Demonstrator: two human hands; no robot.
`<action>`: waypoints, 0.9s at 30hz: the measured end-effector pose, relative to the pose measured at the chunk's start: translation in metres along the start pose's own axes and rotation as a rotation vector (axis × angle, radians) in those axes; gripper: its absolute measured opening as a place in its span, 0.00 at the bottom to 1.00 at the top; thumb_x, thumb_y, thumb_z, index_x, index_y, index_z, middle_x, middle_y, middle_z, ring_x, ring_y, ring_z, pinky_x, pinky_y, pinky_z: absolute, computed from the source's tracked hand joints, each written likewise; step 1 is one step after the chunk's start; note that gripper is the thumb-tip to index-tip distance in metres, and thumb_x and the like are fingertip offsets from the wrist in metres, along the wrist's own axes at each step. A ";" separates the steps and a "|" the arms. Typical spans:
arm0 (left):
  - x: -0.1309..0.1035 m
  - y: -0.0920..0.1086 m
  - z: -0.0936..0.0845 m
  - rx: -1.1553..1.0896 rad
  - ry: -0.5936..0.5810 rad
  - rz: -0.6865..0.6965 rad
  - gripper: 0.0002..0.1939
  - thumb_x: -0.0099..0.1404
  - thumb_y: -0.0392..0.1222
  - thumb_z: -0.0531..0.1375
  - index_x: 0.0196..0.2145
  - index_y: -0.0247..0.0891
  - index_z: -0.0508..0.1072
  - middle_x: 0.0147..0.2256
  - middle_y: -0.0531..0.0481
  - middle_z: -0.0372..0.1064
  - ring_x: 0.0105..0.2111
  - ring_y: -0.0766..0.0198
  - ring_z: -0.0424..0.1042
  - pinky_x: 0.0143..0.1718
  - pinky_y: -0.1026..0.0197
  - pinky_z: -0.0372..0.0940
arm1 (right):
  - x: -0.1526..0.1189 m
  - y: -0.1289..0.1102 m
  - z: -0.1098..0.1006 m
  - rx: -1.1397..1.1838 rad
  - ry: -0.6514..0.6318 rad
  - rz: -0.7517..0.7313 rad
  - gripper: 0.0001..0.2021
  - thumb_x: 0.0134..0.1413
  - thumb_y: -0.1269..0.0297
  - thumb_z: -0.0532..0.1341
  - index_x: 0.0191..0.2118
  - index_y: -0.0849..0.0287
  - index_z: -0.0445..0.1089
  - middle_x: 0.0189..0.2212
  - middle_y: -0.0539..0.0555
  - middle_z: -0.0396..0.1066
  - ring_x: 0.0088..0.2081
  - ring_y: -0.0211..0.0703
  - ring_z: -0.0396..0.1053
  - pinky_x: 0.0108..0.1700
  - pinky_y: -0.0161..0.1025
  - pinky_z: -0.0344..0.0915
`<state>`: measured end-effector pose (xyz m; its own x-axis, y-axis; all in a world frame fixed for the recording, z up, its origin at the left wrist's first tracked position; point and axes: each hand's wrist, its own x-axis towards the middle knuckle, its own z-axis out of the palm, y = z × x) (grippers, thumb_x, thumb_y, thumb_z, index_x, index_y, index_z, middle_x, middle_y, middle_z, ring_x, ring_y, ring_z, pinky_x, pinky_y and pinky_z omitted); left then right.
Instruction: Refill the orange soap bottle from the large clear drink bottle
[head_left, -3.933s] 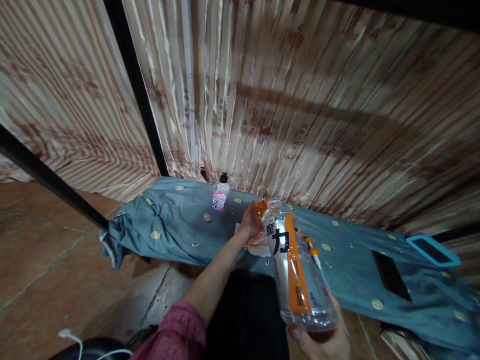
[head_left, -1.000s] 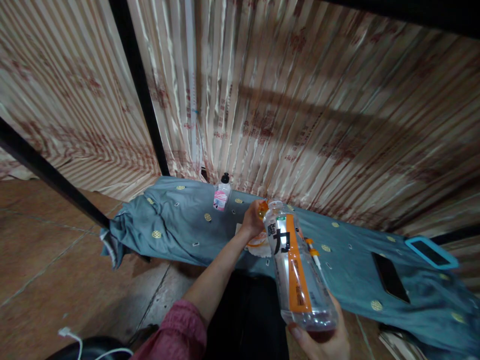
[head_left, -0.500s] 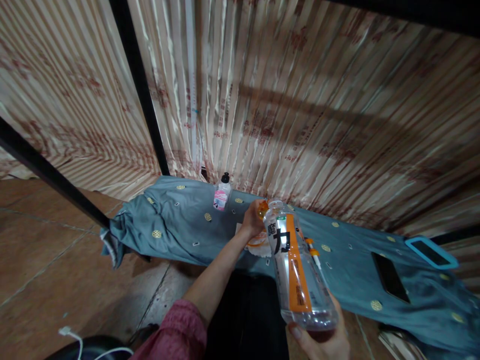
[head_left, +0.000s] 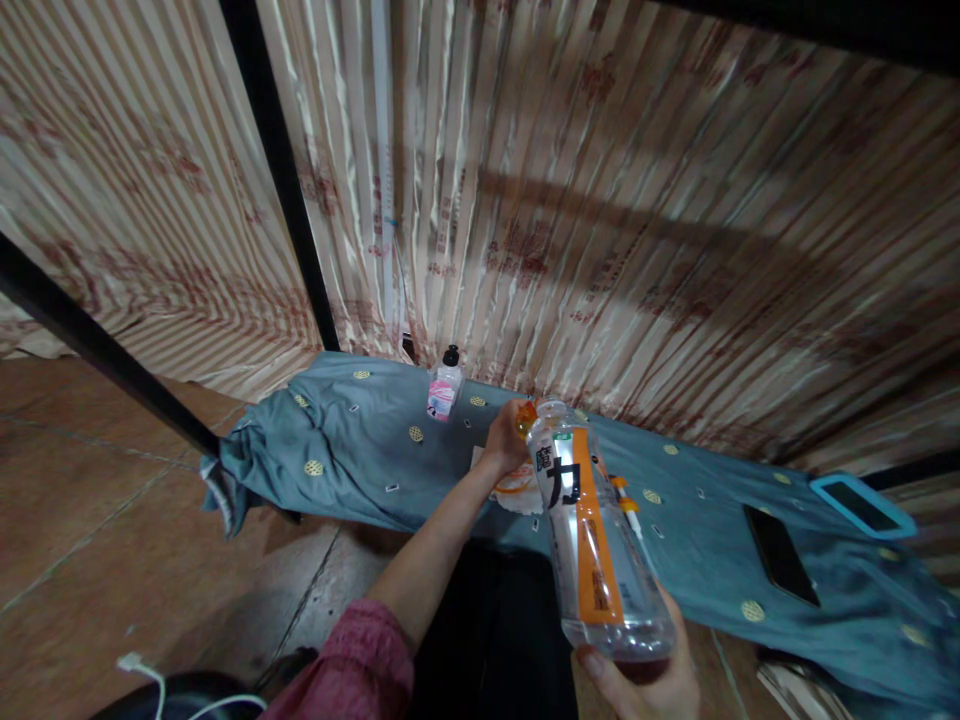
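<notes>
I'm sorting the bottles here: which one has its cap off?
The large clear bottle with the orange stripe, held in the right hand; the left hand holds its orange cap. The small pink-labelled bottle stays capped.

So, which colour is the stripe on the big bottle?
Orange, running lengthwise down the big bottle; the head view shows it.

Blue cloth-covered bench (head_left: 360, 450), small bottle (head_left: 444, 385), black phone (head_left: 782, 553)
</notes>
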<state>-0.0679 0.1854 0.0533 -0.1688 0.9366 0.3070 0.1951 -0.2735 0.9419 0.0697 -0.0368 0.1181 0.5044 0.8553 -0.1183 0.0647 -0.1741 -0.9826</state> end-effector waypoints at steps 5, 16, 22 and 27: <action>0.000 -0.003 0.002 -0.011 0.013 -0.006 0.17 0.52 0.36 0.69 0.39 0.39 0.71 0.38 0.49 0.75 0.40 0.57 0.75 0.44 0.58 0.69 | 0.003 0.007 0.000 0.013 -0.003 -0.026 0.46 0.22 0.53 0.73 0.55 0.62 0.63 0.47 0.61 0.73 0.47 0.57 0.71 0.50 0.44 0.67; 0.001 -0.003 0.001 0.014 0.010 0.016 0.16 0.53 0.37 0.69 0.39 0.38 0.71 0.38 0.49 0.75 0.40 0.57 0.75 0.45 0.57 0.69 | -0.001 0.001 0.002 0.042 0.002 -0.011 0.45 0.22 0.56 0.72 0.54 0.63 0.63 0.43 0.58 0.74 0.43 0.53 0.73 0.45 0.42 0.69; 0.000 -0.001 0.000 0.006 -0.001 0.010 0.16 0.54 0.38 0.68 0.40 0.39 0.71 0.40 0.48 0.75 0.42 0.56 0.75 0.47 0.55 0.69 | -0.003 -0.002 0.006 0.034 0.041 -0.024 0.42 0.22 0.54 0.72 0.52 0.61 0.65 0.44 0.58 0.76 0.46 0.56 0.73 0.50 0.44 0.69; 0.000 -0.006 0.002 -0.008 -0.013 0.018 0.17 0.54 0.37 0.68 0.42 0.38 0.70 0.41 0.47 0.75 0.42 0.57 0.75 0.48 0.54 0.69 | -0.006 -0.004 0.008 0.074 0.039 0.004 0.42 0.23 0.55 0.72 0.52 0.60 0.64 0.42 0.56 0.76 0.43 0.54 0.75 0.46 0.43 0.71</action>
<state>-0.0671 0.1868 0.0477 -0.1532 0.9342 0.3221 0.1906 -0.2919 0.9373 0.0595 -0.0376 0.1219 0.5377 0.8348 -0.1183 -0.0010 -0.1397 -0.9902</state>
